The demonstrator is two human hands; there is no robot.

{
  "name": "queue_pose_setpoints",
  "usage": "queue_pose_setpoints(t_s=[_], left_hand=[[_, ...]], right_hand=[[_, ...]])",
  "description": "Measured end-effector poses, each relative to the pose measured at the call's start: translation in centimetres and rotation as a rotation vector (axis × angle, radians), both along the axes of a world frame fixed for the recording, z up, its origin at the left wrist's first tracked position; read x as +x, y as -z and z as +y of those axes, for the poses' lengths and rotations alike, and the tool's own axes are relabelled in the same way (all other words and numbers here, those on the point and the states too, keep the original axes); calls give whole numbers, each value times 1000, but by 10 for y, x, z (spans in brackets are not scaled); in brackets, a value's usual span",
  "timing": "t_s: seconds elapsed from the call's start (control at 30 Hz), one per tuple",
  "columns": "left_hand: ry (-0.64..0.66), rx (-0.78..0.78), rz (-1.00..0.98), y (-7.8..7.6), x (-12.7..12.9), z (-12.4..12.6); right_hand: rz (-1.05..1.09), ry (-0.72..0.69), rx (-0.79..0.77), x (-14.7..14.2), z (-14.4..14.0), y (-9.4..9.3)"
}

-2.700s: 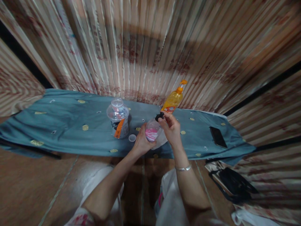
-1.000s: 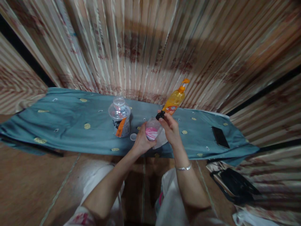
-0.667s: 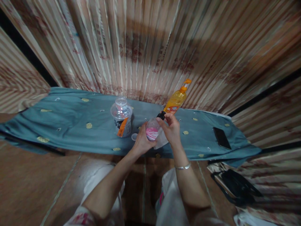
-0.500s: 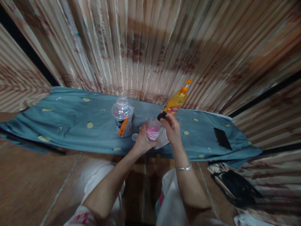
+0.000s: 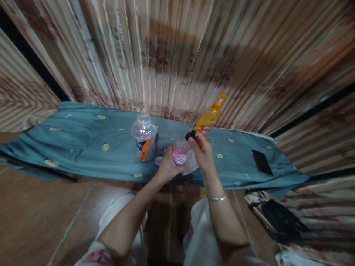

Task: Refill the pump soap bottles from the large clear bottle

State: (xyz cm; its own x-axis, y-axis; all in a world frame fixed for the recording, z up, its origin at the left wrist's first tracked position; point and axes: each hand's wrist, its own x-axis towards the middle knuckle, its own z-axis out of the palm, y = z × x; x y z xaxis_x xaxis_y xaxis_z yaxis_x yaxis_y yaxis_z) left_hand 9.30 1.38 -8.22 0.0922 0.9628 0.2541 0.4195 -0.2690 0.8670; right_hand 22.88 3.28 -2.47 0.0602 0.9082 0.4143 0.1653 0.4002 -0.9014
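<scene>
My left hand [image 5: 169,164] is wrapped round a clear plastic bottle [image 5: 179,154] with a pink and white label, tilted a little above the cloth. At the bottle's mouth, my right hand [image 5: 203,149] pinches a black cap [image 5: 190,136] between thumb and fingers. Whether the cap is still seated on the neck I cannot tell. A white tissue or cloth [image 5: 191,166] lies beneath the hands, partly hidden by them. Beside my left hand rests a small white round lid [image 5: 159,160].
A large clear plastic jar [image 5: 144,138] with an orange and black label stands to the left. Behind my right hand is a yellow pump bottle [image 5: 209,117]. A black phone [image 5: 262,163] lies at the right on the teal cloth [image 5: 91,155]. Curtains [image 5: 172,55] hang behind.
Almost nothing differs. The black cap and my right fingers have shifted very slightly; both hands keep the same hold.
</scene>
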Motion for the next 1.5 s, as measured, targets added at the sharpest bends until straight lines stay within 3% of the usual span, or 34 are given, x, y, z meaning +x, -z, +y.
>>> queue_pose_setpoints(t_s=[0.23,0.5,0.8,1.1,1.37,1.5], left_hand=[[-10,-8,19,-1,-1,-1],[-1,-3,13,0,-1,-1],[-8,-6,17,-3,-2,-1],[-3,-4,17,-1,-2,-1],[-5,-7,12,-1,-2,-1],[-8,3,16,-1,-1,-1]], right_hand=[[-65,-60,-10,3,-3,-3],[-104,111,3,0,-1,-1],[-98,-28,20,2,-4,-4],[-106,125,-12,0,-3,-4],[-117,37,32,3,-1,-3],[-122,160,1,0,-2,-4]])
